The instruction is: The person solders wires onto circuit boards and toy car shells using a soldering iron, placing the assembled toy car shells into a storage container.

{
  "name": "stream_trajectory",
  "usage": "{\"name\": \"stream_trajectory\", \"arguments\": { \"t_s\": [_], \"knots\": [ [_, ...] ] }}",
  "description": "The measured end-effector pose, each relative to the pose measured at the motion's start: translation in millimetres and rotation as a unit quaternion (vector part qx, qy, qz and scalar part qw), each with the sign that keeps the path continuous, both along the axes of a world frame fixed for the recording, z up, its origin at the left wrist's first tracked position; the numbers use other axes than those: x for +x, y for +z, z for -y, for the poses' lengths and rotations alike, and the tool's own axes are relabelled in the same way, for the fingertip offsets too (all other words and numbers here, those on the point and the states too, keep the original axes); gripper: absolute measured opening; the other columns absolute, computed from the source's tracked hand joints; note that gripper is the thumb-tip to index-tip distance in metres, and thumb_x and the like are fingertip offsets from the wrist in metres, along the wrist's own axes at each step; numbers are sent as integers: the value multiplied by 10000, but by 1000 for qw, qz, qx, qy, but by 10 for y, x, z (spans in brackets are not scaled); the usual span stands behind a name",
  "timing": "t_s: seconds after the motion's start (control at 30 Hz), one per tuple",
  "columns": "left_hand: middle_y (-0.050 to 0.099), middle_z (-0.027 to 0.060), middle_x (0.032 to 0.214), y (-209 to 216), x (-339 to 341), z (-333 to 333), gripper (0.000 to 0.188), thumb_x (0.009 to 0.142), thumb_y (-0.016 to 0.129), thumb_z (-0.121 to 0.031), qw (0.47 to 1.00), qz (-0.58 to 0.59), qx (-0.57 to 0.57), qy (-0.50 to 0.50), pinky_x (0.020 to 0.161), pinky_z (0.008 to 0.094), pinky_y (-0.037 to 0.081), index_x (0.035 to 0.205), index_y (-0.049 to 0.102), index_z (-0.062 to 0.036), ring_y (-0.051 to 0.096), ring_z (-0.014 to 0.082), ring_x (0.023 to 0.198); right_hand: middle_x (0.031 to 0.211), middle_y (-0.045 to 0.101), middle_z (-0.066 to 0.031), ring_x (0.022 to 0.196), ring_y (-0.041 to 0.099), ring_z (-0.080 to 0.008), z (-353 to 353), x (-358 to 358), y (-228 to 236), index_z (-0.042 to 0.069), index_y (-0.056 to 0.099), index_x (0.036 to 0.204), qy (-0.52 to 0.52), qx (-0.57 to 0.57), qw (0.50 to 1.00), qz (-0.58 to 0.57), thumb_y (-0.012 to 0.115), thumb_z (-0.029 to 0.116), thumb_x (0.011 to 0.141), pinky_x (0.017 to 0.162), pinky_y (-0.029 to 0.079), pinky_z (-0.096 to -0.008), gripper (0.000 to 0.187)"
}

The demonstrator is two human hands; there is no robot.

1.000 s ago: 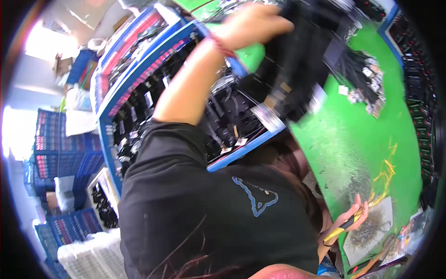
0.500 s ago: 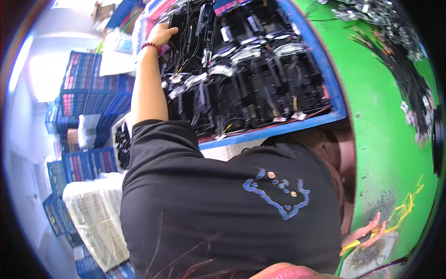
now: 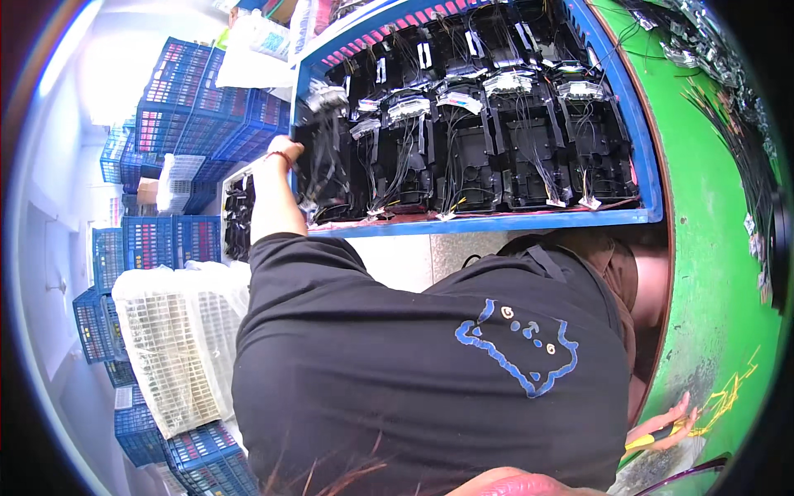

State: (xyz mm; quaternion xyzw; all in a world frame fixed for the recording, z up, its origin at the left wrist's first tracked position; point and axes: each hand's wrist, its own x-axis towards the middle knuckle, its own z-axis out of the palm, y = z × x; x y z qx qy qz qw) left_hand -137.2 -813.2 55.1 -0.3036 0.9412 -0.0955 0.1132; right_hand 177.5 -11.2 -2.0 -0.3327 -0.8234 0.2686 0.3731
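At the left end of a blue crate (image 3: 463, 226), my left hand (image 3: 286, 151) is closed on the edge of a black plastic housing (image 3: 324, 157) with thin wires. The housing is smeared by motion, and most of the fingers are hidden. Several similar black housings with wires and white connectors stand in rows in the crate. Low on the right, over the green table (image 3: 703, 248), my right hand (image 3: 667, 427) grips a tool with a yellow and black handle (image 3: 642, 442); its kind cannot be made out. Thin yellow wires (image 3: 724, 403) lie just beyond the fingers.
Bundles of dark wires with connectors (image 3: 728, 124) lie along the table's far right. Stacked blue crates (image 3: 194, 107) and a plastic-wrapped pale crate stack (image 3: 169, 347) stand on the left. Another container of black parts (image 3: 238, 217) sits beside the blue crate.
My left hand has come nearer from the crate's far left, bringing the black housing down into the left end of the near row. The view has shifted; my right hand still holds the tool.
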Motion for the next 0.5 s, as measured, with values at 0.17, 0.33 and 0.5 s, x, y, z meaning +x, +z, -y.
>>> {"name": "stream_trajectory", "arguments": {
  "t_s": [0.17,0.33,0.5],
  "knots": [
    [701,169,1029,-955,314,-433,338,726,632,-89,989,74,24,129,859,382,531,1046,694,0,684,281,969,1103,654,-204,1023,651,-257,85,-38,19,-68,502,1216,-15,-10,1000,2,473,110,1001,914,523,-334,280],
    [682,173,1095,-1239,332,78,341,664,690,-28,985,46,21,162,852,374,540,1002,728,-47,662,286,1038,1105,651,-204,1042,640,-255,-160,87,-199,-73,501,1214,28,-19,999,-20,468,111,1003,933,514,-334,282],
    [708,118,1037,-1363,103,-392,250,645,736,-74,977,70,4,203,863,383,540,894,752,-71,683,265,983,1109,649,-201,1035,637,-252,-203,61,-225,-63,495,1229,16,-6,1000,-19,462,120,1007,940,508,-331,290]
  ]
}}
